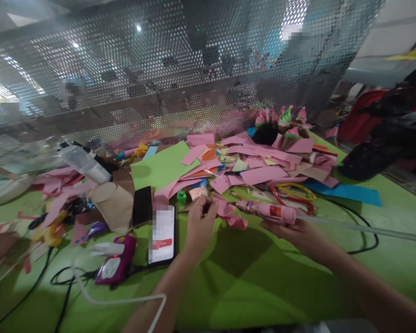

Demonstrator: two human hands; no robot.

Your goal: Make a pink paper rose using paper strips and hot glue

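My left hand (201, 217) pinches a piece of folded pink paper (230, 213) above the green table. In my right hand (284, 229) lies a pink glue gun (263, 210), its patterned front pointing left at the paper. A long clear glue stick (364, 226) juts out of its back end to the right. The nozzle is close to the paper; whether they touch I cannot tell. Just behind my left hand are a small peach paper piece (197, 192) and a shiny green scrap (182, 197).
Two phones (142, 206) (162, 233) and a magenta power device (116, 263) with cables lie left. Pink paper strips (263, 155) and a green sheet (162, 169) cover the back, before a perforated metal panel (194, 69). Scissors (294, 194) lie behind the glue gun. Another person's hand (0, 254) is far left.
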